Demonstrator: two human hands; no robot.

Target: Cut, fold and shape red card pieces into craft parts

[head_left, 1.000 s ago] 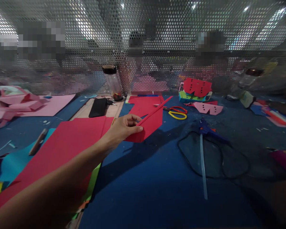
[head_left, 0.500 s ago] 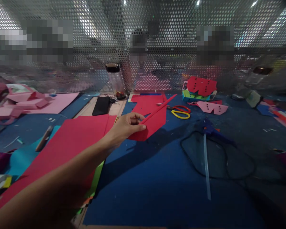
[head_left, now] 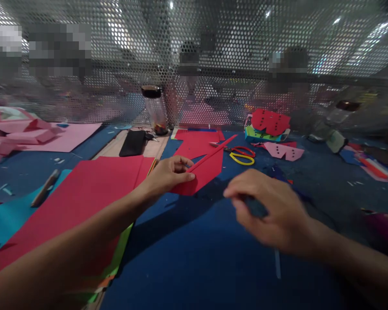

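Observation:
My left hand (head_left: 170, 174) reaches out over the blue table cover (head_left: 194, 249) and pinches the near corner of a folded red paper piece (head_left: 203, 170). One long fold edge of the piece stands up and points toward the scissors. My right hand (head_left: 268, 211) is blurred at centre right, fingers curled around a small dark blue-green object (head_left: 255, 207) that I cannot identify. It hovers over the blue glue gun (head_left: 280, 172), hiding most of the gun and its black cord.
Large red sheets (head_left: 77, 202) lie under my left arm on teal paper. Red and yellow scissors (head_left: 242, 155), a black phone (head_left: 132, 143), a jar (head_left: 153, 110), punched red and pink cut-outs (head_left: 271, 122) and pink boxes (head_left: 19, 133) sit before a perforated metal screen (head_left: 213, 51).
My right hand has come into view from the lower right and now covers the glue gun area. My left hand keeps its hold on the red piece.

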